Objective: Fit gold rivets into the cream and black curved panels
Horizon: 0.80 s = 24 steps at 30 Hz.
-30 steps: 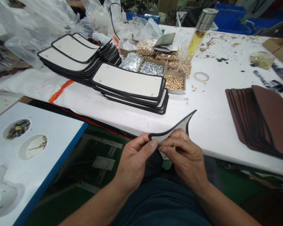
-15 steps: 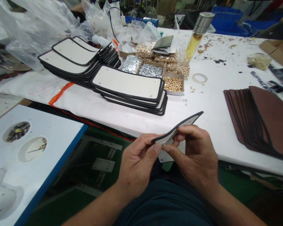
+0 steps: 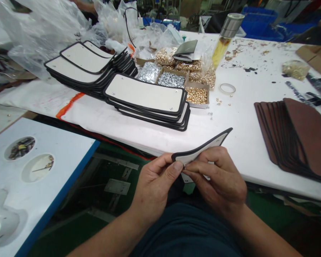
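Observation:
A white panel with a black edge (image 3: 208, 146) is held tilted in front of me, its far corner raised. My left hand (image 3: 155, 187) is closed on its near left corner, thumb on the white face. My right hand (image 3: 222, 176) has thumb and forefinger pinched at a small silver metal fastener (image 3: 184, 166) by that corner. Its other fingers lie under the panel. Part of another white piece with a hole (image 3: 187, 180) shows below my fingers, near my lap. Whether it belongs to the same panel is hidden.
Similar stacked panels (image 3: 144, 92) lie beyond my hands. Behind them sit a box of silver fasteners (image 3: 171, 80), a box of gold ones (image 3: 197, 95), a tape roll (image 3: 227, 88) and a bottle (image 3: 224, 39). Brown panels (image 3: 310, 135) lie right; a white machine table (image 3: 64, 142) stands left.
My right thumb and forefinger have shifted in to the silver fastener, and the fingers that lay on the panel's face have slid lower. The panel has tilted slightly; my left hand keeps its hold.

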Each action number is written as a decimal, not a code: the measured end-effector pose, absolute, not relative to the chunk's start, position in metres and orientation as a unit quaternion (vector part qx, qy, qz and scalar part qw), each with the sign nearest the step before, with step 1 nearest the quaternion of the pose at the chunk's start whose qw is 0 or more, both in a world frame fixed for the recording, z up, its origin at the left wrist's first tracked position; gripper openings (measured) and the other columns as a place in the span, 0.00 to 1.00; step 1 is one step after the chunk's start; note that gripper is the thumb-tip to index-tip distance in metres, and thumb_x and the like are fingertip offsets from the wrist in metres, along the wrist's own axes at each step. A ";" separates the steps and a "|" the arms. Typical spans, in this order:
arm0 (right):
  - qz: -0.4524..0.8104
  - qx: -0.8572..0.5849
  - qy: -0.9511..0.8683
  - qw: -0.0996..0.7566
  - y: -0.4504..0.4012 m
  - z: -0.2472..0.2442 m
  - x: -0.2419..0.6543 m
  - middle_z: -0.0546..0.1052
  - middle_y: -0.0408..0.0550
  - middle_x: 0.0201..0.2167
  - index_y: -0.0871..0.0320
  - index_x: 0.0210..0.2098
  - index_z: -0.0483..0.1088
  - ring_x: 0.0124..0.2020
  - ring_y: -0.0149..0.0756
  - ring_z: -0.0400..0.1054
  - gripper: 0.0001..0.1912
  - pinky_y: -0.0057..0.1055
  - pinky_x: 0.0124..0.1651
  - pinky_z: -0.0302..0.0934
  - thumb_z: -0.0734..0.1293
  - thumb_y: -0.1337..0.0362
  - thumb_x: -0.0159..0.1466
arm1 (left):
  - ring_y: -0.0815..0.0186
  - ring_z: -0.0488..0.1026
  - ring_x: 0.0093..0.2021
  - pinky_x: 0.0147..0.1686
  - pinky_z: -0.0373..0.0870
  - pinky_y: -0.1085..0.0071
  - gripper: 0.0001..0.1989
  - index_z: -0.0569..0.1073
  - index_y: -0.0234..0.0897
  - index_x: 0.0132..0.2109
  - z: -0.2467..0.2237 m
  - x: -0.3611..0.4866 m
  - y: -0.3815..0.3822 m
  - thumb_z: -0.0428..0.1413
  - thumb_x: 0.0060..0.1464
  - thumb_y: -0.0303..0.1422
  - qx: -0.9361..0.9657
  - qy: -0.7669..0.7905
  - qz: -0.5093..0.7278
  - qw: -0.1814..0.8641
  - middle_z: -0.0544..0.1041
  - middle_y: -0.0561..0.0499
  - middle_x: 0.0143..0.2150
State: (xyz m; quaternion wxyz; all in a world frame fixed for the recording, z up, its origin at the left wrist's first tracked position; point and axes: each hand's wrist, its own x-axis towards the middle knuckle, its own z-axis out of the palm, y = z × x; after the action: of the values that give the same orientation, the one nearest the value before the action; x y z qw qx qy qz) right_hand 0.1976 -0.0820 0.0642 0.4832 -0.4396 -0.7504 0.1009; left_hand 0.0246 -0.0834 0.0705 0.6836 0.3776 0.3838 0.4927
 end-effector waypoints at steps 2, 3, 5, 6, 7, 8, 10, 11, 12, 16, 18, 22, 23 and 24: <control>0.116 -0.440 -0.751 0.478 -0.082 0.065 0.199 0.73 0.43 0.33 0.48 0.44 0.79 0.38 0.37 0.69 0.09 0.40 0.44 0.65 0.75 0.69 0.66 | 0.57 0.81 0.51 0.60 0.73 0.59 0.10 0.85 0.40 0.50 0.070 0.024 -0.083 0.63 0.65 0.36 0.379 0.389 0.490 0.681 0.85 0.47 0.49; 0.119 -0.441 -0.752 0.475 -0.081 0.066 0.200 0.73 0.43 0.33 0.49 0.43 0.79 0.37 0.36 0.69 0.08 0.39 0.44 0.65 0.75 0.69 0.67 | 0.57 0.81 0.51 0.60 0.73 0.58 0.10 0.85 0.40 0.50 0.070 0.024 -0.083 0.63 0.65 0.37 0.380 0.391 0.490 0.680 0.85 0.46 0.49; 0.121 -0.439 -0.756 0.471 -0.081 0.068 0.201 0.73 0.43 0.33 0.50 0.42 0.79 0.37 0.36 0.69 0.07 0.39 0.45 0.65 0.74 0.69 0.67 | 0.56 0.81 0.51 0.60 0.73 0.58 0.10 0.85 0.39 0.50 0.071 0.024 -0.083 0.63 0.65 0.37 0.380 0.391 0.490 0.681 0.85 0.46 0.49; 0.123 -0.437 -0.757 0.469 -0.080 0.070 0.201 0.73 0.43 0.33 0.51 0.42 0.78 0.37 0.35 0.69 0.07 0.39 0.45 0.65 0.74 0.70 0.67 | 0.56 0.81 0.51 0.60 0.73 0.58 0.10 0.84 0.39 0.50 0.071 0.024 -0.083 0.63 0.65 0.36 0.380 0.388 0.491 0.681 0.85 0.46 0.49; 0.125 -0.435 -0.759 0.468 -0.080 0.071 0.201 0.73 0.43 0.33 0.51 0.41 0.78 0.37 0.35 0.69 0.07 0.39 0.45 0.65 0.74 0.70 0.67 | 0.56 0.81 0.51 0.60 0.73 0.58 0.10 0.84 0.39 0.50 0.071 0.024 -0.083 0.64 0.64 0.36 0.380 0.385 0.492 0.682 0.85 0.46 0.49; 0.128 -0.434 -0.759 0.468 -0.080 0.071 0.201 0.73 0.43 0.33 0.51 0.41 0.78 0.38 0.35 0.69 0.07 0.39 0.46 0.65 0.74 0.70 0.67 | 0.56 0.81 0.51 0.60 0.73 0.58 0.10 0.84 0.39 0.50 0.071 0.024 -0.083 0.64 0.64 0.35 0.381 0.383 0.494 0.682 0.85 0.47 0.50; 0.136 -0.433 -0.760 0.466 -0.079 0.072 0.201 0.73 0.43 0.34 0.52 0.41 0.77 0.38 0.36 0.69 0.07 0.39 0.46 0.65 0.74 0.71 0.67 | 0.57 0.80 0.52 0.60 0.73 0.59 0.10 0.84 0.40 0.50 0.071 0.025 -0.083 0.63 0.65 0.35 0.382 0.380 0.495 0.681 0.85 0.47 0.50; 0.139 -0.431 -0.760 0.466 -0.079 0.072 0.202 0.73 0.43 0.34 0.52 0.41 0.77 0.39 0.36 0.69 0.08 0.39 0.47 0.65 0.74 0.71 0.67 | 0.57 0.80 0.52 0.60 0.73 0.59 0.09 0.84 0.40 0.50 0.070 0.025 -0.084 0.63 0.65 0.35 0.383 0.381 0.495 0.681 0.85 0.47 0.50; 0.141 -0.431 -0.760 0.466 -0.078 0.072 0.202 0.73 0.43 0.34 0.52 0.41 0.76 0.39 0.36 0.69 0.08 0.39 0.47 0.64 0.74 0.71 0.67 | 0.58 0.80 0.52 0.60 0.73 0.60 0.09 0.84 0.40 0.50 0.070 0.025 -0.084 0.63 0.65 0.35 0.385 0.381 0.495 0.680 0.85 0.47 0.50; 0.153 -0.432 -0.763 0.456 -0.079 0.073 0.203 0.73 0.43 0.34 0.52 0.41 0.76 0.40 0.37 0.69 0.08 0.39 0.47 0.65 0.73 0.71 0.67 | 0.58 0.80 0.52 0.59 0.73 0.61 0.09 0.84 0.42 0.51 0.071 0.025 -0.085 0.62 0.66 0.35 0.401 0.388 0.495 0.666 0.85 0.48 0.51; 0.157 -0.437 -0.762 0.451 -0.080 0.074 0.204 0.73 0.43 0.34 0.52 0.40 0.76 0.40 0.37 0.69 0.07 0.38 0.47 0.65 0.73 0.71 0.67 | 0.58 0.80 0.51 0.57 0.74 0.63 0.10 0.85 0.42 0.51 0.073 0.025 -0.085 0.62 0.66 0.35 0.425 0.403 0.495 0.642 0.85 0.48 0.50; 0.165 -0.456 -0.749 0.452 -0.082 0.077 0.203 0.74 0.44 0.35 0.52 0.39 0.76 0.40 0.37 0.70 0.05 0.36 0.43 0.66 0.73 0.69 0.68 | 0.60 0.81 0.48 0.52 0.74 0.69 0.09 0.86 0.43 0.50 0.081 0.025 -0.086 0.62 0.65 0.33 0.501 0.433 0.495 0.563 0.85 0.49 0.48; 0.167 -0.461 -0.745 0.452 -0.083 0.077 0.203 0.74 0.44 0.35 0.51 0.39 0.77 0.40 0.37 0.70 0.04 0.36 0.43 0.66 0.72 0.68 0.69 | 0.61 0.81 0.48 0.52 0.74 0.70 0.09 0.86 0.44 0.50 0.082 0.024 -0.086 0.62 0.66 0.32 0.516 0.434 0.496 0.547 0.85 0.50 0.48; 0.168 -0.466 -0.742 0.452 -0.083 0.077 0.203 0.74 0.44 0.35 0.51 0.39 0.77 0.39 0.37 0.70 0.04 0.36 0.42 0.66 0.72 0.68 0.69 | 0.62 0.81 0.48 0.51 0.74 0.71 0.10 0.85 0.45 0.50 0.082 0.024 -0.086 0.62 0.66 0.31 0.528 0.433 0.498 0.534 0.85 0.50 0.48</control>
State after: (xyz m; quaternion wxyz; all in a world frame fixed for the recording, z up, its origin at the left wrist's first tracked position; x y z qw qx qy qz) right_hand 0.2029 -0.0828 0.0772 0.4520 -0.4663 -0.7417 0.1676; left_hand 0.0242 -0.0863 0.0824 0.5344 0.5276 0.4335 0.4982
